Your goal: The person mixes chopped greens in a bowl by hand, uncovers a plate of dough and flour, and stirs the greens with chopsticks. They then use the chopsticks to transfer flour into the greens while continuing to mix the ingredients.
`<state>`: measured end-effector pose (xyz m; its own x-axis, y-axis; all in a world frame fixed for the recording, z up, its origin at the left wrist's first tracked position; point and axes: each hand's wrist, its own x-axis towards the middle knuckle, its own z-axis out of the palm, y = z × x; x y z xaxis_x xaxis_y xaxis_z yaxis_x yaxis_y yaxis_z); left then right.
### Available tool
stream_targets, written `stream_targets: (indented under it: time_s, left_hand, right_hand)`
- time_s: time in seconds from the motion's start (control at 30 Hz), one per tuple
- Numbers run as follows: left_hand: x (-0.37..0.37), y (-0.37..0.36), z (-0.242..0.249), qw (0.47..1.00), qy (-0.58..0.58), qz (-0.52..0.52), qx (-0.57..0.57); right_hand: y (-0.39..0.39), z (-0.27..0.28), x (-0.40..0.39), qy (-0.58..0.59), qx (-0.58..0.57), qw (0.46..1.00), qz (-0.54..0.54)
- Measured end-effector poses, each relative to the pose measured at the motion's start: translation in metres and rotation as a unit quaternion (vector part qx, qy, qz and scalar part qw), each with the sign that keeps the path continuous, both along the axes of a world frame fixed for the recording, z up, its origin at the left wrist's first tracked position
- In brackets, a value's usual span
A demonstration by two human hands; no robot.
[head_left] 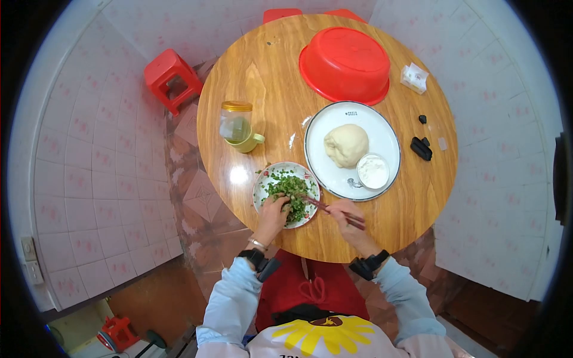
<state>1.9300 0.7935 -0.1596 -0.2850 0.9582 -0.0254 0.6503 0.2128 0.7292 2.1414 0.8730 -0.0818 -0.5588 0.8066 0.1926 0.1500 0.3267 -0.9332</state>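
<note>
A patterned plate (258,186) near the table's front edge holds a heap of finely chopped greens (286,184). My left hand (273,216) reaches over the plate's near left side, its fingers bent together at the greens. What they pinch, if anything, is hidden. In my right hand (347,216) is a pair of dark reddish chopsticks (319,204), their tips down among the greens. Beyond my right hand, a large white tray (322,122) with a dark rim bears a pale lump of dough (347,145) and a bowl of white flour (374,170).
An overturned red basin (349,62) stands at the back of the round wooden table (256,71). At the left are a gold-lidded jar (236,116) and a yellow-green mug (245,143). Small black items (421,148) and a white packet (414,79) lie right. A red stool (170,77) stands on the floor.
</note>
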Motion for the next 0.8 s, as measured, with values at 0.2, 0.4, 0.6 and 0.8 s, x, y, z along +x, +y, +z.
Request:
stream_targets:
  time_s: [0.2,0.4,0.6,0.8]
  left_hand:
    - [-0.013,-0.025,-0.024,0.988,-0.113,0.109,0.012]
    - [-0.013,0.024,-0.028,0.964,-0.153,0.213,-0.038]
    - [-0.007,0.005,-0.007,0.964,-0.234,0.125,-0.015]
    - [0.016,-0.029,-0.007,0.997,0.000,0.018,0.069]
  right_hand:
    - [0.008,-0.022,0.011,0.020,-0.195,0.973,-0.123]
    - [-0.002,-0.056,-0.014,0.053,-0.284,0.953,-0.085]
    - [-0.016,-0.033,0.004,0.018,-0.179,0.983,-0.027]
    - [-0.022,-0.034,0.017,-0.017,-0.039,0.997,0.064]
